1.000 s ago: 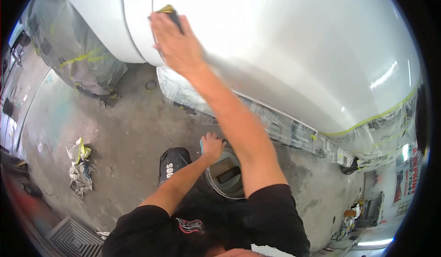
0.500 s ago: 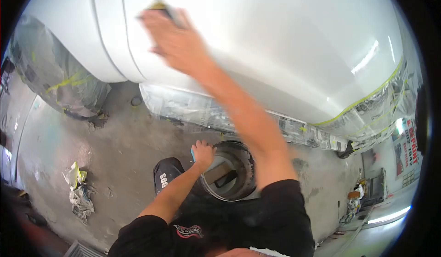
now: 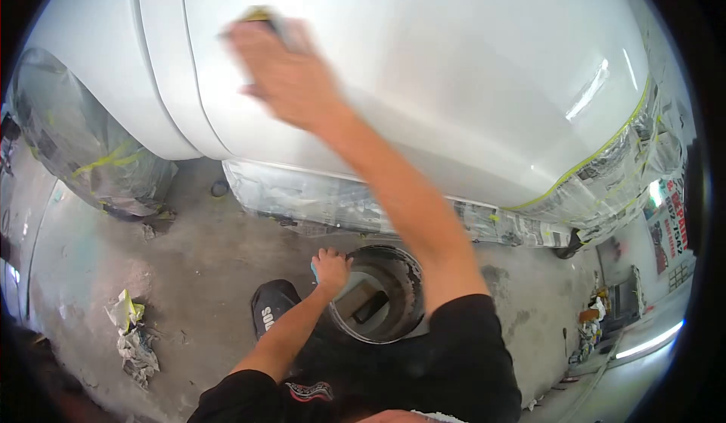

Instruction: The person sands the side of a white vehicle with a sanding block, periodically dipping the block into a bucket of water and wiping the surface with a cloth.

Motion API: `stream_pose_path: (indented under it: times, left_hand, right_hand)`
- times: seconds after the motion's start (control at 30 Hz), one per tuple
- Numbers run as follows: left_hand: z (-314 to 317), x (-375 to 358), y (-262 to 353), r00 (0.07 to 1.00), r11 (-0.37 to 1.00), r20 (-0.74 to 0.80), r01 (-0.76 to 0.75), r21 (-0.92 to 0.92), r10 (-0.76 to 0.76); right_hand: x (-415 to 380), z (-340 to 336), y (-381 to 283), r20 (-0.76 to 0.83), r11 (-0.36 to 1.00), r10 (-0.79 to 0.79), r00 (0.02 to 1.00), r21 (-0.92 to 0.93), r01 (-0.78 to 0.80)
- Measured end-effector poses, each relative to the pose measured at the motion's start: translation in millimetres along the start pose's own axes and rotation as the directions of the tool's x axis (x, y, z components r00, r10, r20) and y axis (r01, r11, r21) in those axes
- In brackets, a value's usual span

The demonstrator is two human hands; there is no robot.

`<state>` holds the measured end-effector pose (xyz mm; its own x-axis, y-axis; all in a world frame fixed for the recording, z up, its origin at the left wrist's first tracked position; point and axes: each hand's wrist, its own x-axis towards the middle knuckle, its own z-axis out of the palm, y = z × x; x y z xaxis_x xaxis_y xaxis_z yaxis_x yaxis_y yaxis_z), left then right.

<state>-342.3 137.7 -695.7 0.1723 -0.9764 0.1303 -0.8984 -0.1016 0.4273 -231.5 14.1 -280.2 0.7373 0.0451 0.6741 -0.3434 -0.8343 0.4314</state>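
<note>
My right hand [image 3: 283, 75] is pressed flat over a dark sanding block with a yellow end [image 3: 259, 14], against a white vehicle body panel [image 3: 423, 67]. Motion blurs the fingers, and most of the block is hidden beneath them. Two vertical seams run down the panel to the left of that hand. Lower down, my left hand [image 3: 331, 268] rests at the left rim of a dark bucket [image 3: 412, 287]. Its fingers curl around a small teal piece [image 3: 314, 269], mostly covered. Inside the bucket, a brownish block and a black one [image 3: 370, 306] lie in cloudy liquid.
Plastic sheeting and newspaper [image 3: 318, 196] cover the panel's lower edge. A plastic-wrapped wheel [image 3: 98, 143] stands at left. Crumpled masking paper [image 3: 134, 340] lies on the concrete floor [image 3: 204, 272]. My knee [image 3: 274, 306] is beside the bucket.
The view has shifted, so the bucket and panel edge sit lower. My right hand has slid slightly rightward from the seams with the sanding block. My left hand stays at the rim.
</note>
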Motion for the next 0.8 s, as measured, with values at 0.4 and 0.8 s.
stream_pose_path:
  times: [0.4, 0.8]
  left_hand:
    - [5, 3, -4, 1.000, 0.999, -0.006, -0.015, -0.038, 0.015]
    - [4, 3, -2, 0.999, 1.000, -0.017, -0.028, 0.010, 0.028]
  right_hand:
    - [-141, -73, 84, -0.148, 0.938, 0.192, 0.970, -0.262, -0.226]
    - [-180, -140, 133, -0.078, 0.862, 0.193, 0.978, -0.462, -0.207]
